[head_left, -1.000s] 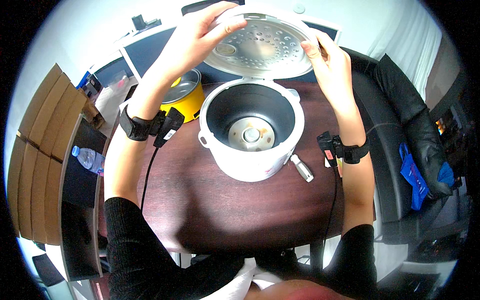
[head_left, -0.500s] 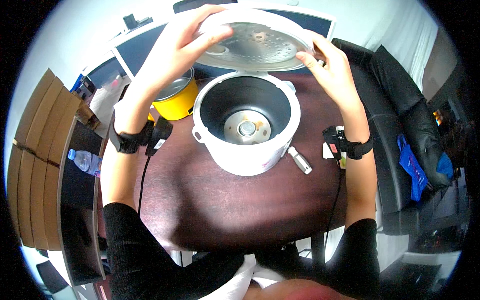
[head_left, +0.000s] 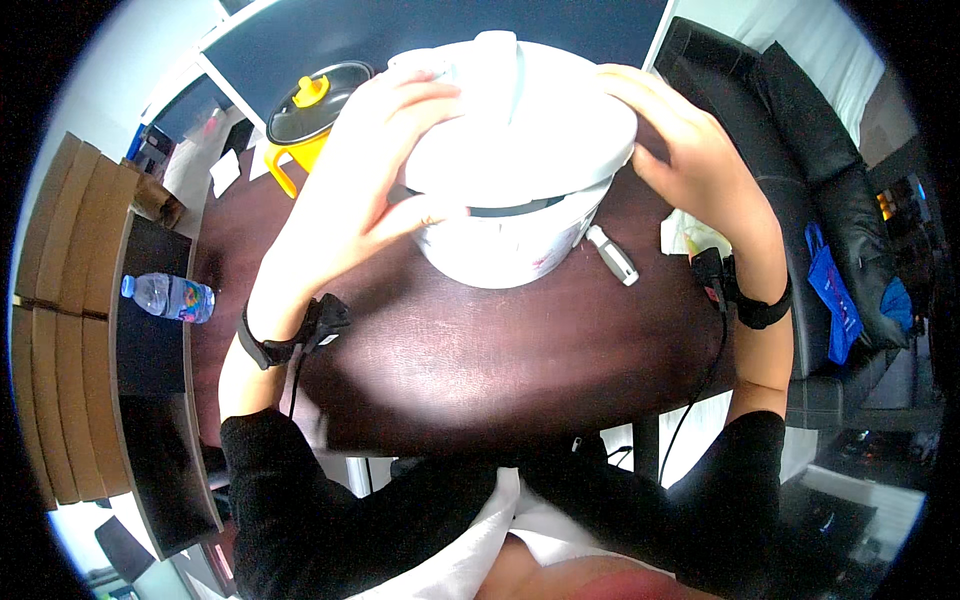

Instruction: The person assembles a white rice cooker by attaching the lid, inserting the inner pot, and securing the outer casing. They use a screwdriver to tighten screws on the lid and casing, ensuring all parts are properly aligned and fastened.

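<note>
The dark red-brown table (head_left: 480, 365), smooth, glossy and faintly grained, fills most of the view. At two o'clock from the view's centre stands a black sofa (head_left: 800, 130) with a soft, leather-like sheen; at nine o'clock, at the far edge, is a stack of flat-faced brown cardboard (head_left: 60, 400).

The white rice cooker (head_left: 500, 255) sits on the table at twelve o'clock, round, smooth and hard-shelled. Its domed lid (head_left: 545, 130) lies over the top, with a dark gap at the front rim; the inside is hidden.

The left hand (head_left: 395, 150) reaches in from seven o'clock, fingers spread on the lid's left part, thumb stretched apart below the rim. The right hand (head_left: 690, 140) comes from four o'clock, fingers loosely curved along the lid's right edge, thumb apart; how firmly it presses, I cannot tell.

At ten o'clock from the cooker stands a yellow pot (head_left: 308, 150) under a dark, knobbed cover, contents unclear. A clear plastic bottle (head_left: 170, 298) lies at nine o'clock from the view's centre. Between four and five o'clock from the cooker, just beside it, lies a small grey-and-white tool (head_left: 612, 257).
</note>
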### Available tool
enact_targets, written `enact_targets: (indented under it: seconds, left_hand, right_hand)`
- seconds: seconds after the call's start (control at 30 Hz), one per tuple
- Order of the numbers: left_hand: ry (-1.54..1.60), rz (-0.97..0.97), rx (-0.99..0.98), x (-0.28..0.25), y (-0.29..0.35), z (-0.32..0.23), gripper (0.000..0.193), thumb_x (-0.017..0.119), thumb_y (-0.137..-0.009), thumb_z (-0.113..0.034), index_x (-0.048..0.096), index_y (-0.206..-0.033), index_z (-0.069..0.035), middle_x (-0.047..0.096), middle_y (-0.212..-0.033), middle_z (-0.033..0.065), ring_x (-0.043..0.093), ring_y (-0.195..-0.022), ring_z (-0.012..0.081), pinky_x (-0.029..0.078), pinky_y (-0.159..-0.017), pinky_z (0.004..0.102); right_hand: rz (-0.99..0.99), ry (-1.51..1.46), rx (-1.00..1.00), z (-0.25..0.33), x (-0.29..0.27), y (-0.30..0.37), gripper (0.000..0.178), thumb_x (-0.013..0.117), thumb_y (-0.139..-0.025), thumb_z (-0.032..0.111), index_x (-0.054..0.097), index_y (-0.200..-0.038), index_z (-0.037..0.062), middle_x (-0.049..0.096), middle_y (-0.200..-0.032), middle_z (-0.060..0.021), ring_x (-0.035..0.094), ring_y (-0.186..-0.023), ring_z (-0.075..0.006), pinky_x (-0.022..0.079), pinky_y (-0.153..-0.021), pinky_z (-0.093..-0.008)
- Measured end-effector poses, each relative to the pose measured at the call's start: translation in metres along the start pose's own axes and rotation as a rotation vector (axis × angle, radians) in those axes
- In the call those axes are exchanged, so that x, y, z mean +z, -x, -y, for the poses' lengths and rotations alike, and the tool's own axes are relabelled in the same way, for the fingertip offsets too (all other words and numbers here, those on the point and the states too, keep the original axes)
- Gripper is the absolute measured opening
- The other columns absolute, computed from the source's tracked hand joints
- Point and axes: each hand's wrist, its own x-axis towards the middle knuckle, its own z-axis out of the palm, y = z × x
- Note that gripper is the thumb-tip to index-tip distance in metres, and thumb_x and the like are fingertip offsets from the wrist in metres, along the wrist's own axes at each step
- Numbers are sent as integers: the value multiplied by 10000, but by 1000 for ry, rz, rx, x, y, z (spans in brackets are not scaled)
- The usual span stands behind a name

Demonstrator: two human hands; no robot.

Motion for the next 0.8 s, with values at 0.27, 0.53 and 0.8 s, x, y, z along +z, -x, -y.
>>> enact_targets:
  seconds: [0.27, 0.53, 0.8]
  left_hand:
    - [-68, 37, 3, 14, 16, -6, 758, 743, -837, -566, 583, -1363, -46, 567, -1431, 164, 424, -1457, 367, 243, -1242, 573]
    - [-77, 13, -5, 20, 20, -8, 789, 767, -806, -598, 587, -1349, -55, 574, -1424, 163, 432, -1450, 383, 259, -1224, 599]
    - [-116, -53, 54, 29, 23, -5, 924, 793, -695, -677, 583, -1348, -59, 584, -1425, 154, 457, -1437, 367, 287, -1208, 604]
  right_hand:
    - [42, -96, 65, 6, 17, 7, 671, 408, -736, -141, 578, -1371, -11, 548, -1450, -228, 523, -1377, -371, 394, -1178, -431]
    - [10, -302, 106, -9, 27, 16, 629, 409, -755, -144, 605, -1339, -13, 552, -1466, -202, 499, -1413, -336, 355, -1207, -430]
    - [-15, -344, 79, -11, 33, 17, 488, 519, -835, -49, 610, -1313, -12, 534, -1490, -203, 485, -1424, -336, 356, -1198, -427]
